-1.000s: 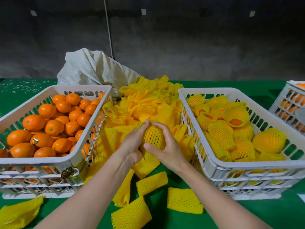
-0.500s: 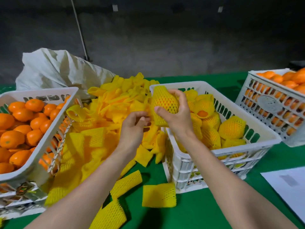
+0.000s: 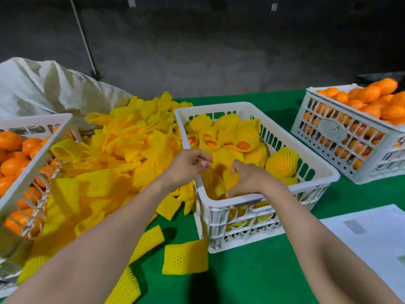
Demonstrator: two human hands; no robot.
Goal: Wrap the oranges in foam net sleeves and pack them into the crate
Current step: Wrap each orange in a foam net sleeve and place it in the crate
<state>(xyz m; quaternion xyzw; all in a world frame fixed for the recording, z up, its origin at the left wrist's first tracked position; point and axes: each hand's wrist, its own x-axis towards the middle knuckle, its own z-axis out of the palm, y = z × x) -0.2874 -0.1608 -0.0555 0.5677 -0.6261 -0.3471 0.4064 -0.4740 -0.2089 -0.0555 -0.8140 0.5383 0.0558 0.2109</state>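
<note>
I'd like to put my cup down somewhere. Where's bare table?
Bare green cloth lies in front of the middle crate, left of the paper sheet. Crowded: the foam sleeve pile fills the gap to the left crate.

— What stood behind, at twelve o'clock?
— A dim grey concrete wall, a thin pole leaning at eleven.
— And below?
— A green table cover, brightly lit from above.

You see a white slatted plastic crate, yellow foam net sleeves with an open-mesh, matt surface, smooth, slightly glossy oranges, a matt green cloth table cover, a crinkled woven sack and white paper.
</note>
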